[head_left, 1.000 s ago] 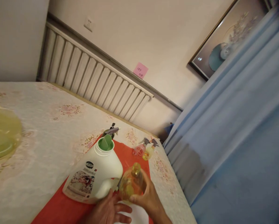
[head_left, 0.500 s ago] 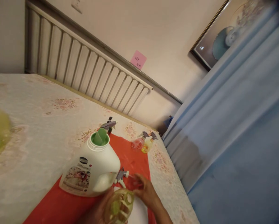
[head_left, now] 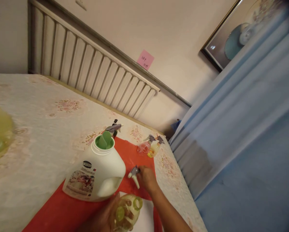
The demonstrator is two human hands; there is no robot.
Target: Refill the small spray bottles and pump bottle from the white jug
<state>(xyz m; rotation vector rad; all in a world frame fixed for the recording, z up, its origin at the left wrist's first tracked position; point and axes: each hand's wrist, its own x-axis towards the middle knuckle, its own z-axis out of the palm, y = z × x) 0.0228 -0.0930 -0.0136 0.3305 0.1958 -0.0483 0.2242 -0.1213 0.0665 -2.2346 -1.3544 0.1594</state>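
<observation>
Left hand (head_left: 105,214): holds yellow bottle (head_left: 120,214), tilted.
Right hand (head_left: 148,178): holds grey spray head (head_left: 134,171).
White jug (head_left: 108,167): stands on red sheet (head_left: 128,151).

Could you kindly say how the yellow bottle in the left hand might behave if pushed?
The yellow bottle would probably roll if laid sideways, given its rounded body. Its smooth, shiny surface may be slippery.

So it's just one cam, worn on my head, facing forward and down across the cloth (head_left: 35,151), with my left hand (head_left: 106,214) and right hand (head_left: 148,179) close up near the bottom. It's tilted too, so the radiator (head_left: 89,61) farther back slants down toward frame right, where the curtain (head_left: 243,129) fills the side.
</observation>
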